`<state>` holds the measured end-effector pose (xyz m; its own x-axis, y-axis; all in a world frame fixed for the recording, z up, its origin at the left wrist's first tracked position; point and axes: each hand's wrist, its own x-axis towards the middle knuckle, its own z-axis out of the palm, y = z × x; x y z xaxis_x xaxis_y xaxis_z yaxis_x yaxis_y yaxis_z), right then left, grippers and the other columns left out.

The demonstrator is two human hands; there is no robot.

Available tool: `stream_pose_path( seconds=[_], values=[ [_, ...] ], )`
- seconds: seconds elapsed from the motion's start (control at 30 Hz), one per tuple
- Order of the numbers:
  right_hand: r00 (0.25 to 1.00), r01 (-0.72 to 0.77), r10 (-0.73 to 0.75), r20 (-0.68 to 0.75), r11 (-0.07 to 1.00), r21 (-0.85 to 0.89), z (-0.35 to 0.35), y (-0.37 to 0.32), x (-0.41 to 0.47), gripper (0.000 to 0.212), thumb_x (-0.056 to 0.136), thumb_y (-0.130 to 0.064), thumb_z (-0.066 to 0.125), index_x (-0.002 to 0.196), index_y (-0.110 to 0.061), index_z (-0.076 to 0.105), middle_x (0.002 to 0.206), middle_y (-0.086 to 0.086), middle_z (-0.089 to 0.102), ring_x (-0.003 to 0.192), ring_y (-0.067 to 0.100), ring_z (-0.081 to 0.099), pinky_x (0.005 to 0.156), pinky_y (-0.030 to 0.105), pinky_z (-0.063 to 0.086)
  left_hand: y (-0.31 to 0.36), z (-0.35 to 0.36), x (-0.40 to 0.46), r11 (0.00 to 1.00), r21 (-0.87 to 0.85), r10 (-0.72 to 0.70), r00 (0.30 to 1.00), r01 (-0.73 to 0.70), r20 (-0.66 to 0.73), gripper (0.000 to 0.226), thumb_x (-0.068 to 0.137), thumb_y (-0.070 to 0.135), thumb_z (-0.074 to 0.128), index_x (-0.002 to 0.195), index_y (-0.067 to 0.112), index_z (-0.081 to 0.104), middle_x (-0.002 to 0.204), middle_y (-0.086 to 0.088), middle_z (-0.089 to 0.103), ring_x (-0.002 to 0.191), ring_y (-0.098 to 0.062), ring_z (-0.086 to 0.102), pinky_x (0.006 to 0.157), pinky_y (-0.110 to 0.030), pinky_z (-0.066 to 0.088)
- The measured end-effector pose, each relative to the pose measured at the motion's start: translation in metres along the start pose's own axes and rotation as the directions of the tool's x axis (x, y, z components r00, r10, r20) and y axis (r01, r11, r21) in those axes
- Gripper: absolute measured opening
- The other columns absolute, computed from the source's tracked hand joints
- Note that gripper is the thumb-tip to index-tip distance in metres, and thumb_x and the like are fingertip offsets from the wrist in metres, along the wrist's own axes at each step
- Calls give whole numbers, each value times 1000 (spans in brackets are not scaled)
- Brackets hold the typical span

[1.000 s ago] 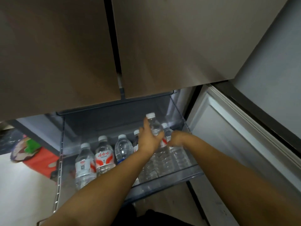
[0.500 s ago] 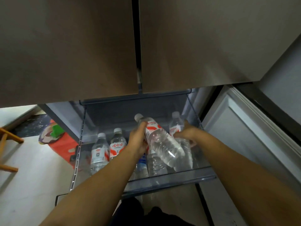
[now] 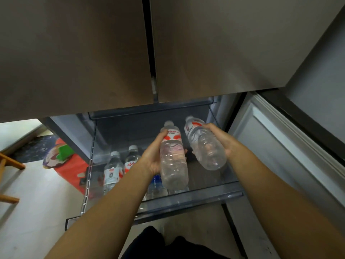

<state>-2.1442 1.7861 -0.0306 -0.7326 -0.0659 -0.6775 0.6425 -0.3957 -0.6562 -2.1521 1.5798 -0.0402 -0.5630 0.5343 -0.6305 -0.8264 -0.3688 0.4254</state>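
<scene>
Bottles, clear plastic with ribbed walls and white screw caps: 5 counted. 2 are held above the drawer and 3 stand upright inside it.

Item 1, left-hand bottle [image 3: 173, 161]: cylindrical, with a red-and-white label round the shoulder and a transparent, ridged lower body. The left hand [image 3: 152, 156] grips it from its left side, thumb up by the label, fingers wrapped beneath. Its long axis runs front to back, cap pointing away from the person toward the drawer's rear, base toward the person. It hangs over the drawer's middle.

Item 2, right-hand bottle [image 3: 204, 146]: same shape, red-and-white label. The right hand [image 3: 223, 140] clasps it from its right side, fingers curled over the body. Its long axis lies on a diagonal, cap pointing away and leftward, base nearer the person and rightward. It hangs over the drawer's right half, just beside Item 1 without touching it.

Items 3 to 5, in the drawer's left half: white-label bottle [image 3: 112, 171], red-label bottle [image 3: 131, 162] and blue-label bottle [image 3: 156, 184], the last partly hidden by the left forearm and Item 1.

Drawer [image 3: 201, 199]: 1, translucent grey plastic, smooth, rectangular, pulled out beneath 2 closed matte brown doors, the left door [image 3: 74, 53] and the right door [image 3: 224, 45].

Floor, left: 1 red item [image 3: 74, 171] and 1 wooden frame [image 3: 11, 162].
</scene>
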Motion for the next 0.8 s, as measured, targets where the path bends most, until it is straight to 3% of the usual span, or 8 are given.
stream_pose_path(
  seconds=[0.07,0.23,0.37,0.47,0.63,0.7,0.8],
  values=[
    [1000,28,-28,11,1000,13,5,5,-10,53,80,-39,72,119,-6,60,83,13,68,70,25,67,76,40,55,-2,6,-4,998,55,5,1000,-4,-22,55,83,48,64,119,7,57,89,-15,67,77,-27,67,80,-42,55],
    [990,138,-137,-36,990,28,10,20,-41,43,86,-33,68,118,-5,61,95,16,69,81,28,68,74,39,56,2,19,-12,984,180,-15,999,9,32,57,86,45,61,126,6,54,92,-15,66,80,-25,65,83,-40,54],
    [955,258,-252,-155,966,22,14,40,-78,34,87,-25,67,113,-4,63,89,12,70,75,24,68,70,35,56,-3,30,-26,957,291,-45,995,17,90,44,89,45,58,108,5,60,84,-14,68,73,-23,65,79,-38,52],
    [912,352,-342,-224,936,4,21,59,-109,18,89,-22,64,100,-7,65,80,8,73,69,20,70,67,32,55,-6,38,-43,919,394,-72,988,13,135,39,91,45,56,99,8,65,77,-12,72,68,-21,68,76,-37,53],
    [800,520,-462,-383,852,57,41,115,-163,36,84,-31,70,112,-8,66,104,13,73,93,28,72,80,40,58,-39,46,-67,830,555,-74,976,-54,206,30,93,39,56,100,11,64,74,-8,75,68,-20,72,64,-33,60],
    [754,566,-490,-437,823,54,42,139,-185,32,86,-27,67,113,-11,65,106,12,73,95,28,72,80,38,59,-61,50,-77,797,602,-115,964,-55,240,34,93,39,56,108,9,63,87,-11,75,77,-22,73,72,-35,60],
    [667,575,-487,-564,818,-25,37,175,-217,33,85,-23,70,116,-12,63,105,9,73,94,25,72,78,37,59,-99,49,-86,701,713,-285,906,-25,313,38,92,37,58,118,9,62,111,-14,71,100,-27,69,90,-42,55]
  ],
)
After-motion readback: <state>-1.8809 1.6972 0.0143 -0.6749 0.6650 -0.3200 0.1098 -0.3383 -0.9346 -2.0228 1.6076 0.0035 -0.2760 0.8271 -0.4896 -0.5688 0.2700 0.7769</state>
